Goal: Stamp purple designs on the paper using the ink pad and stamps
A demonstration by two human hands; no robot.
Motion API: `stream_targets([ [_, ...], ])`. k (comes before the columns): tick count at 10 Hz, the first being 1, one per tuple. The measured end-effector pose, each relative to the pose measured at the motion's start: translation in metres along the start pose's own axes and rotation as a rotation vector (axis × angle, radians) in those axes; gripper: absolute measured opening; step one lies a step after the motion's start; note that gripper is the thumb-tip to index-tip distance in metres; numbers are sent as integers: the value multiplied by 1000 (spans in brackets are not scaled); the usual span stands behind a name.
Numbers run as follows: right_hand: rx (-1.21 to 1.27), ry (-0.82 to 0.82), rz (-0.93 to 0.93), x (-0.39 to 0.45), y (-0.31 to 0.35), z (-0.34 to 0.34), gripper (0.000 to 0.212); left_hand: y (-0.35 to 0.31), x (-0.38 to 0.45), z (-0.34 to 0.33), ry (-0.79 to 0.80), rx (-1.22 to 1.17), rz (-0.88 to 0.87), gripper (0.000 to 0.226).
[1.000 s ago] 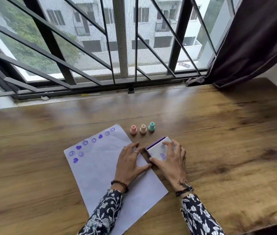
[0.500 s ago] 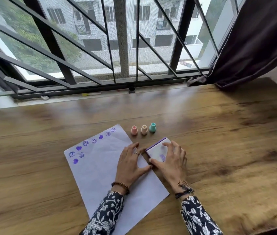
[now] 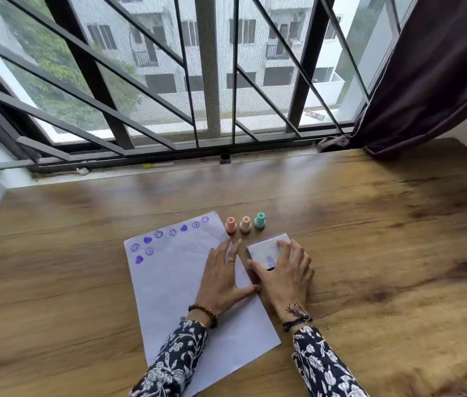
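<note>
— Three stamps (image 3: 245, 224) stand in a row just beyond the fingertips, none picked up. What could go wrong?

— Mostly smudging. The right hand (image 3: 283, 272) rests on the ink pad (image 3: 266, 250), fingers spread over its lid and thumb against its near edge (the lid looks shut, with a purple stain on top). Any ink on those fingers would likely mark the paper (image 3: 186, 287) on the next touch.

— And the left hand (image 3: 220, 279)?

— Flat and open on the paper, holding nothing, its thumb touching the right thumb. If it lifts while the pad is being opened, the sheet may slide.

— What can't you tell?

— Whether the pad's lid is latched: the right palm hides its near side. The stamps' faces point down, so their designs are hidden. The prints (image 3: 157, 239), beyond and left of the left hand, are small.
</note>
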State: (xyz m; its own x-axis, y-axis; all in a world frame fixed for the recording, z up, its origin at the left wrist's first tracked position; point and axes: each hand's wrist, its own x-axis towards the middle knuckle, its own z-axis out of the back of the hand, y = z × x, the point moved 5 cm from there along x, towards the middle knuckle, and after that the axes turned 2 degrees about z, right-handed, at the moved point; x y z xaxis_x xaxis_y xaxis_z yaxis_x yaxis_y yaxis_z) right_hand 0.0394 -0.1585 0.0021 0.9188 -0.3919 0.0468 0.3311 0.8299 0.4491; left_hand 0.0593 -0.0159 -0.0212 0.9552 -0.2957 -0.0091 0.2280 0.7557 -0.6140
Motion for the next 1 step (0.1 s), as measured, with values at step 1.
stream_targets([
  [1,2,-29,4,-3,0,2,70,-2,-3,2,2,-102,14,102],
])
